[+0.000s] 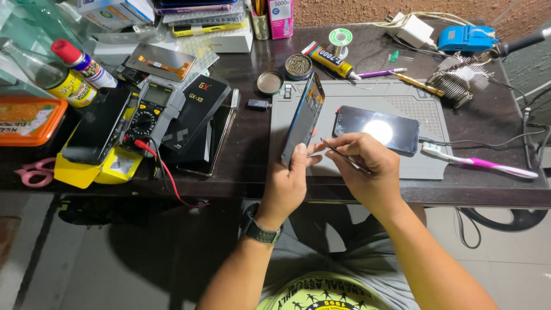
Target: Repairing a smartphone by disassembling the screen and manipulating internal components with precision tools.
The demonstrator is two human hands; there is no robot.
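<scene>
Left hand (290, 179) grips a phone screen panel (304, 117) on edge, tilted upright over the grey work mat (402, 97), while the right hand (367, 166) pinches thin tweezers (344, 156) aimed at the panel's lower edge. It looks like picking or prying at that edge; any further work there wants a steady, light touch. Another phone (376, 129) lies flat just beside.

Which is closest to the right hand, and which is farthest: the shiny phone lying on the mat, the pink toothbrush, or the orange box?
From the right hand, in the head view:
1. Phone, lying flat on the grey mat just behind the hand.
2. Toothbrush, further out on the hand's right, near the table's front edge.
3. Orange box, far away at the table's left end.
</scene>
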